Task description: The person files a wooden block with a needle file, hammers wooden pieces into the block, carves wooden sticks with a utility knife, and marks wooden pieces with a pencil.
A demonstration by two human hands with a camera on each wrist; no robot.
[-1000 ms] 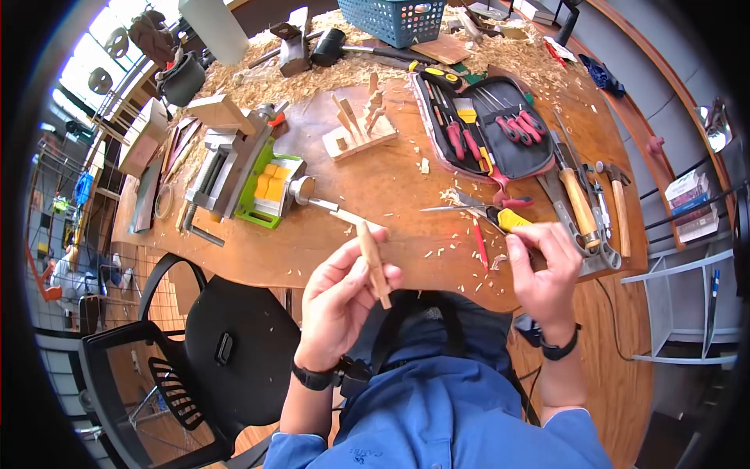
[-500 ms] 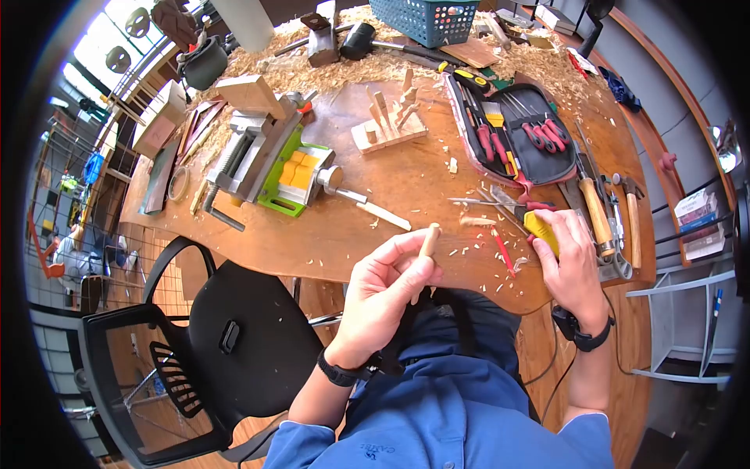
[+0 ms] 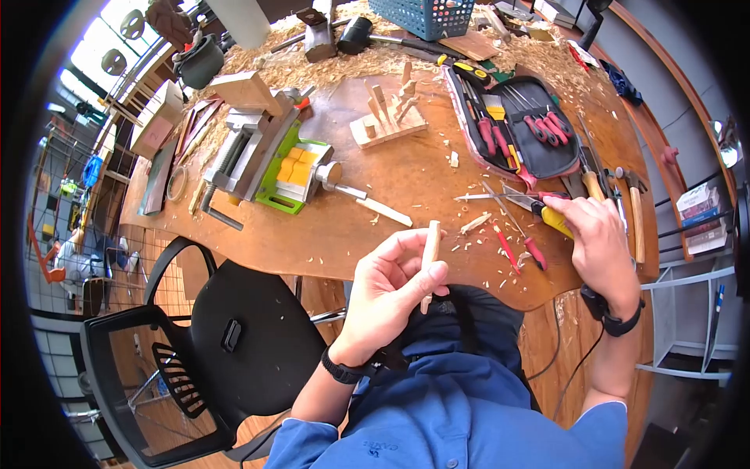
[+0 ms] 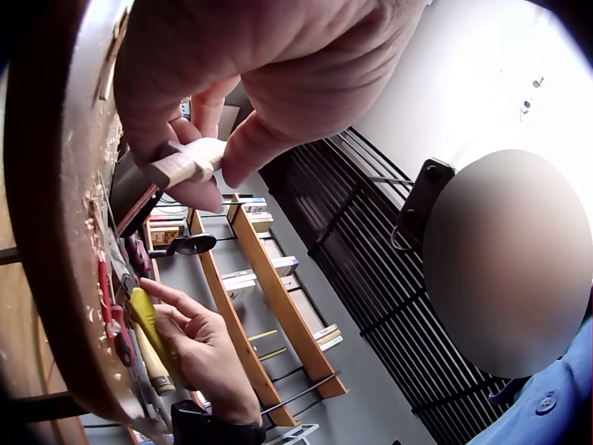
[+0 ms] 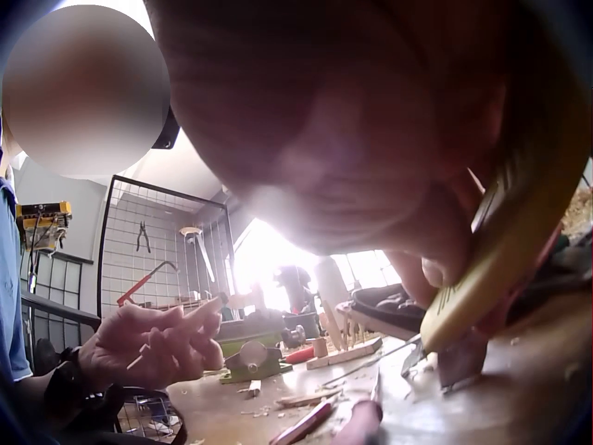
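My left hand (image 3: 394,285) pinches a small carved wooden stick (image 3: 432,246) between thumb and fingers, in front of the table edge. In the left wrist view the end of the stick (image 4: 181,165) shows notched facets. At the right of the table my right hand (image 3: 601,246) grips a yellow-handled tool (image 3: 556,221) low over the tabletop; its kind is unclear. A red-handled pointed tool (image 3: 534,252) and a red pencil-like stick (image 3: 507,252) lie beside that hand. The right wrist view shows the yellow handle (image 5: 505,246) close up against the fingers.
A green and grey vise (image 3: 273,168) stands on the left of the table (image 3: 328,242). Behind are a wooden block with carved pieces (image 3: 388,129) and an open tool pouch (image 3: 539,141). A wooden-handled tool (image 3: 591,187) and a hammer (image 3: 634,207) lie far right. Shavings are scattered around.
My right hand has moved right with the yellow-handled tool, and the red-handled pointed tool now lies in plain view. My left hand has shifted right and turned the wooden stick more upright.
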